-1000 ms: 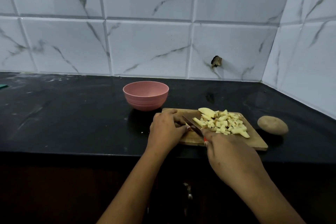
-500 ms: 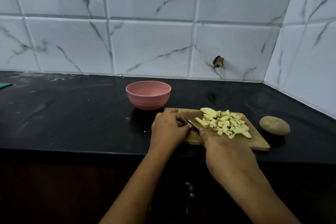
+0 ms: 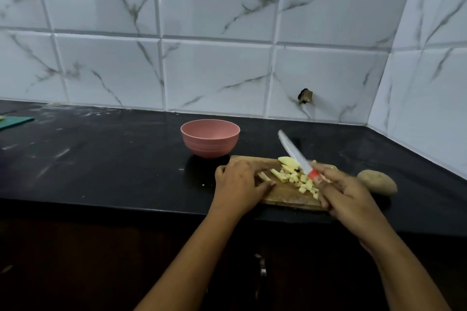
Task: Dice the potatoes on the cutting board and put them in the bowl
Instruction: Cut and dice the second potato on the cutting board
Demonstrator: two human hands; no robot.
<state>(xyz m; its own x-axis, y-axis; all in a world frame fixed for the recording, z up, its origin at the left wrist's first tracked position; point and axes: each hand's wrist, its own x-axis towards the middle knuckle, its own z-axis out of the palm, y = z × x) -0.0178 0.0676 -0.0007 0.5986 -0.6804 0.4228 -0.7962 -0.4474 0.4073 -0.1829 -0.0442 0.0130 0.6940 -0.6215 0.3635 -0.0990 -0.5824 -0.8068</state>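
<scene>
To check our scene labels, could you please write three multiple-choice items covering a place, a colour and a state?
1. The bowl is: A pink; B green; C white.
2. The whole potato lies: A in the bowl; B on the cutting board; C on the counter, right of the board.
3. The knife is: A flat on the board; B raised in the right hand; C in the bowl.
Answers: 1 A, its wall is pink; 2 C, it sits on black counter beside the board; 3 B, its blade slants up off the board.
</scene>
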